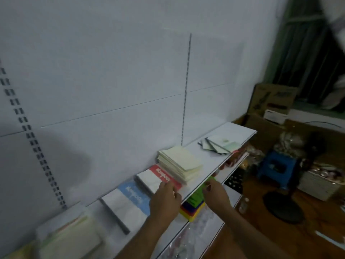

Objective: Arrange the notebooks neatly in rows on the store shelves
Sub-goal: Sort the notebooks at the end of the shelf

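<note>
— Head view: where are the notebooks?

— Along the white shelf (209, 171). The left hand (165, 200) rests its fingers on the red-banded notebook (164, 176), which touches a cream stack (180, 163). A blue-banded notebook (128, 199) lies left of it, and a fanned set (217, 143) sits near the far end.

— And the right hand (214, 193)?

— Below the shelf's front edge, fingers curled at something green (197, 193); whether it grips, I cannot tell. A blue stool (278, 167) and cardboard boxes (272, 100) crowd the floor beyond.
</note>
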Demonstrator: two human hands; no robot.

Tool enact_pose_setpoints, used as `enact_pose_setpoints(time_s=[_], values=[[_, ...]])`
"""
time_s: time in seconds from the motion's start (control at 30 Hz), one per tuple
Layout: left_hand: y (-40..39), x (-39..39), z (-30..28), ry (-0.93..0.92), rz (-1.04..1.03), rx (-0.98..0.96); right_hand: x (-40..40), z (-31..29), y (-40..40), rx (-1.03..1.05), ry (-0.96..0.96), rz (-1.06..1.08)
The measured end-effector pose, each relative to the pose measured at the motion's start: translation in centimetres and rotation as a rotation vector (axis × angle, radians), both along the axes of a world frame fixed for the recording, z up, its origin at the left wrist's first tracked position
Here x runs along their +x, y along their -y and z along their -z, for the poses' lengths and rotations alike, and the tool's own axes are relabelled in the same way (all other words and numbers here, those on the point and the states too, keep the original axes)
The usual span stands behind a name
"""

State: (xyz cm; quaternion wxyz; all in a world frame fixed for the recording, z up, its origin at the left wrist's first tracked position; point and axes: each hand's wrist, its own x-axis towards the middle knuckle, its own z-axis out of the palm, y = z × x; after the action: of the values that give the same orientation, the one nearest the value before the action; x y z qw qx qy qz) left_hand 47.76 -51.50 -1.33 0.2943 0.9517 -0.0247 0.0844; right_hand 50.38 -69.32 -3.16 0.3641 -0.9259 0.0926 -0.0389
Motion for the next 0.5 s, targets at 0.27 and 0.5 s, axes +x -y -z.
enact_pose_setpoints(time_s=[0.27, 0.5], values=[[17.9, 6.6, 1.2, -0.089, 0.188, 0.014, 1.2, 1.5, 20.1, 0.062, -0.004, 0.278], [28.8, 11.4, 2.4, -0.099, 0.319, -0.009, 3.8, 3.2, 29.4, 0.094, -0.03, 0.373]])
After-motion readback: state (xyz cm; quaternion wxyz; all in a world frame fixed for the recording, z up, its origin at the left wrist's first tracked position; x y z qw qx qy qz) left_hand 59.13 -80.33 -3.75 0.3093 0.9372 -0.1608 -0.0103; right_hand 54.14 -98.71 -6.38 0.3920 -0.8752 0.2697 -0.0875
